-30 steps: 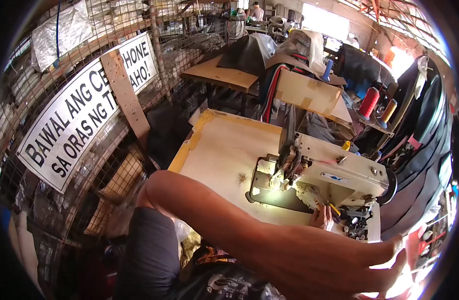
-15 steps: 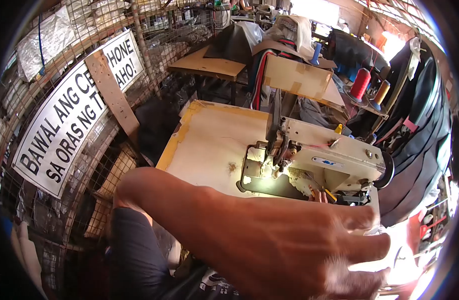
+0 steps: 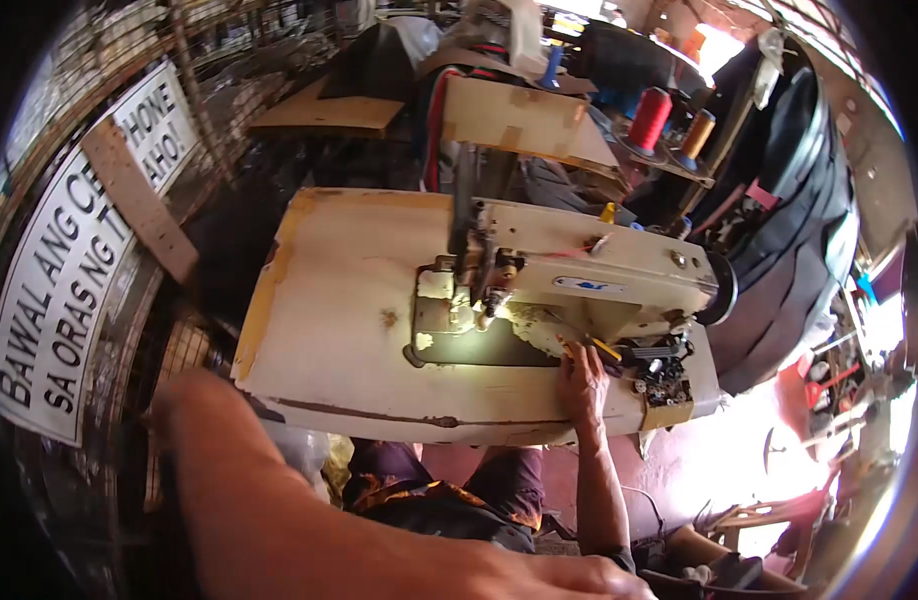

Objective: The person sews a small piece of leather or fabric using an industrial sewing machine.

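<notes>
My left hand [image 3: 449,565] looms large and close to the camera at the bottom edge, raised in front of my lap. Its fingers run out of the frame, so its grip is hidden. My right hand [image 3: 583,385] rests on the sewing table [image 3: 339,270], fingers bent together beside the sewing machine [image 3: 634,262]. A small orange tip shows at those fingers; what they hold is too small to name. Just beyond them lies a thin tool with a yellow and black handle [image 3: 607,350]. The machine's lamp lights the needle area and the dark bed plate [image 3: 479,348].
Small dark metal parts [image 3: 664,380] sit at the table's right end. Red [image 3: 650,120] and orange [image 3: 697,138] thread cones stand behind the machine. Dark sheets of material [image 3: 779,240] hang at right. A lettered sign [image 3: 69,270] is fixed to wire mesh at left.
My left hand has moved down and left, mostly out of the frame, uncovering my right hand and the table's front edge. The view has shifted, so the machine appears further left.
</notes>
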### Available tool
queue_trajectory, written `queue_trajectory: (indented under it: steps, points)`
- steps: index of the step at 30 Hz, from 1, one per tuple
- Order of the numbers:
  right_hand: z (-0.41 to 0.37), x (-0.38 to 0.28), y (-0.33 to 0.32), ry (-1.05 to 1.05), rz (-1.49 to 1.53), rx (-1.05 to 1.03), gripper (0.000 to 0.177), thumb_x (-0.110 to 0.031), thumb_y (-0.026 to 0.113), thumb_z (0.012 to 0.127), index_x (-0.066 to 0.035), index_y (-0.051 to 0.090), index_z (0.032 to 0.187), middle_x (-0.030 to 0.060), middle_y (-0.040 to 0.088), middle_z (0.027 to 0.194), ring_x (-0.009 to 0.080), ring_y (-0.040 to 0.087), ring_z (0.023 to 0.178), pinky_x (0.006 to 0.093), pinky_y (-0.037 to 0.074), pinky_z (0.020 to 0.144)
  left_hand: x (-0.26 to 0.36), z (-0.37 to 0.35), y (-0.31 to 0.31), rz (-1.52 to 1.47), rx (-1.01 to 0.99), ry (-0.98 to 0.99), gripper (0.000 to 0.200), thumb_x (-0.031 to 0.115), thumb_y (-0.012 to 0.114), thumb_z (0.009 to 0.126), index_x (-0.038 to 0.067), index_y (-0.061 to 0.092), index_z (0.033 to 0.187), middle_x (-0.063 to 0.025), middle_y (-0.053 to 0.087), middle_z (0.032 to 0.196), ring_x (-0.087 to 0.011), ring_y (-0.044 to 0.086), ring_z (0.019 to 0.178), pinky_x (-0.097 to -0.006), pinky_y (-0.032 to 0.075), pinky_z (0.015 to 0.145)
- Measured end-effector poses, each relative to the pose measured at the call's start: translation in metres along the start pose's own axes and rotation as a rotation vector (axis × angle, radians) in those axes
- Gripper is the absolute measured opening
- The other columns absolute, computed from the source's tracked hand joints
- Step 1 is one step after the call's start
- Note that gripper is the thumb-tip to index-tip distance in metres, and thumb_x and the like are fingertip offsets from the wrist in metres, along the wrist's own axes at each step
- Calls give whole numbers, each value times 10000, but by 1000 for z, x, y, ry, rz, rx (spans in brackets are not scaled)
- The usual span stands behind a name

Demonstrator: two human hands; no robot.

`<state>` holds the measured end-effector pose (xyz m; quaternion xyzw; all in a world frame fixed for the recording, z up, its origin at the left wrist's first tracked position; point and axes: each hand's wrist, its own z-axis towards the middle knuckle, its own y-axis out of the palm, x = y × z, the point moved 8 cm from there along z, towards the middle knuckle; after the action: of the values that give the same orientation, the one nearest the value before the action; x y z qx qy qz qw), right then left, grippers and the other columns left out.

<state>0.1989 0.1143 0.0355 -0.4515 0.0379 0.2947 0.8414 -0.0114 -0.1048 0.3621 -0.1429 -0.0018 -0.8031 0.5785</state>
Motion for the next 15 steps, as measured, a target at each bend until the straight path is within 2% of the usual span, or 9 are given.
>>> queue_trajectory:
  steps: [9, 15]
  points:
    - [1, -2, -4, -11, -7, 11, 226, -91, 646, 862, -95, 598, 1083, 129, 587, 902, 343, 620, 839, 454, 505, 687, -11, -1, -13, -213, 46, -77, 288, 196, 709, 883, 33, 665, 1117, -81, 590, 973, -201, 573, 867, -388, 479, 776]
    - [1, 0, 0, 35, -16, -15, 218, -100, 639, 871, -94, 602, 1086, 132, 589, 913, 356, 619, 834, 460, 500, 683, -19, 1, -21, -354, 97, -137, 261, 184, 721, 878, 18, 690, 1077, -87, 593, 937, -198, 572, 829, -383, 483, 743]
